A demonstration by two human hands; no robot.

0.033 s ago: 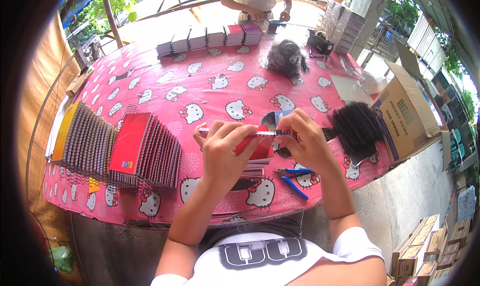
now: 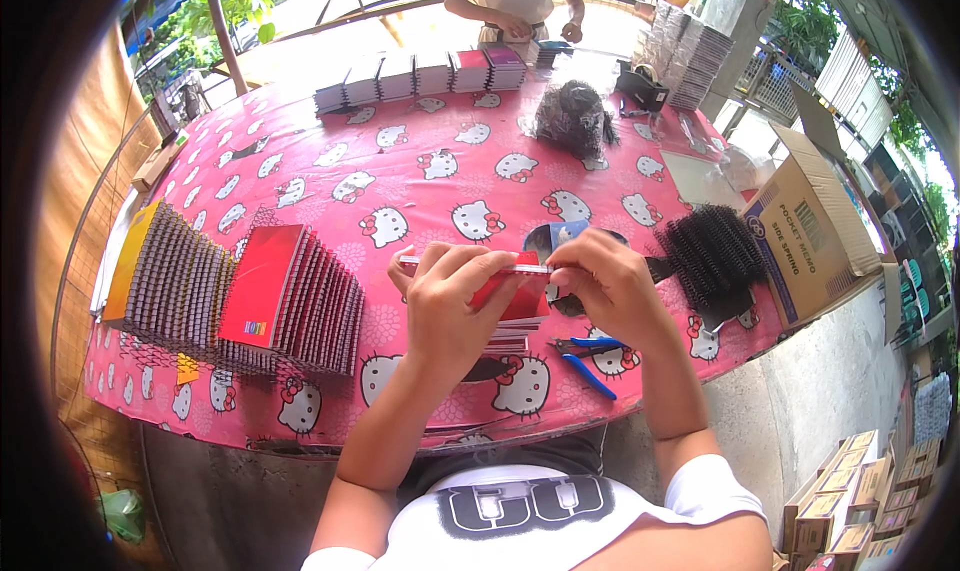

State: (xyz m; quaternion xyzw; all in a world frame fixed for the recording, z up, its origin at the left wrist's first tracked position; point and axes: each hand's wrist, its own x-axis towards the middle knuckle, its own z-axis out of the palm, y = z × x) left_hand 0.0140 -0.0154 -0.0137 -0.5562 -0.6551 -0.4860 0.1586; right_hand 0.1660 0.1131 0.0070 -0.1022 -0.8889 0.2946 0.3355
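Both hands are up over the near edge of the table, working one small red notebook [image 2: 505, 293] between them — the left hand [image 2: 450, 306] is clamped along its left end, fingers curled over the top edge, while the right hand [image 2: 605, 286] pinches the right end, fingertips closed tight on the upper corner. The notebook sits tilted, lifted just above a short stack of similar booklets [image 2: 505, 339] lying flat on the pink cartoon-cat tablecloth [image 2: 420, 186]. Just beside the right wrist, on the cloth, lie blue-handled pliers [image 2: 585, 359], untouched. Behind the right hand there's a dark bowl-like dish [image 2: 552, 239], partly hidden by the knuckles. To the right, near the table's edge, a bundle of black spiral binding coils [image 2: 712, 254] — and past it an open cardboard box [image 2: 815, 236] standing off the table's side. Over on the left, well apart from the hands, a long row of finished spiral notebooks stands on edge: a red-covered batch [image 2: 285, 296] nearest, a yellow-fronted batch [image 2: 165, 271] further out. Far side of the table, a line of stacked small notebooks [image 2: 420, 74] runs along the back edge, with a second tangle of black coils [image 2: 573, 116] in front of them and a tape dispenser [image 2: 642, 83] to the right. Another person [image 2: 515, 1] in a light shirt stands at that far edge, hands together over the stacks.
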